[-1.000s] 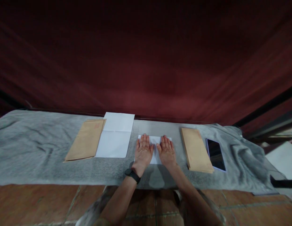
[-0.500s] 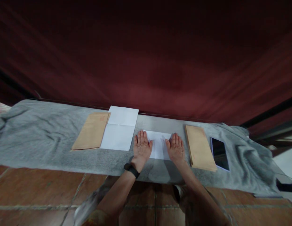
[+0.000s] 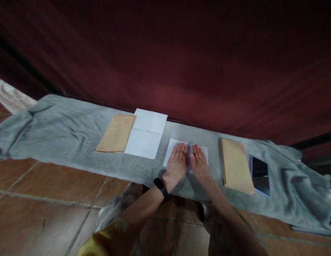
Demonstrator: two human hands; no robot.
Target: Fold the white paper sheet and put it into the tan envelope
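A folded white sheet of paper [image 3: 169, 151] lies on the grey cloth in front of me. My left hand [image 3: 177, 159], with a black band at the wrist, rests flat on its middle, palm down. Close beside it, my right hand [image 3: 199, 163] presses flat on the paper's right half. Both hands have their fingers stretched out, and they cover much of the sheet. To the left lie creased white sheets [image 3: 144, 137], partly next to a stack of brown envelopes [image 3: 116, 134]. Another stack of brown envelopes [image 3: 237, 165] lies right of my right hand.
A phone [image 3: 260, 176] in a purple case lies right of the right-hand envelopes. Grey cloth [image 3: 74, 142] covers the long narrow surface, wrinkled at both ends. Dark red fabric [image 3: 165, 71] rises behind it. Brown floor tiles [image 3: 42, 206] show in front.
My hands have moved inward from the folded sheet's two sides toward its middle and are now close together. The view has shifted and tilted slightly.
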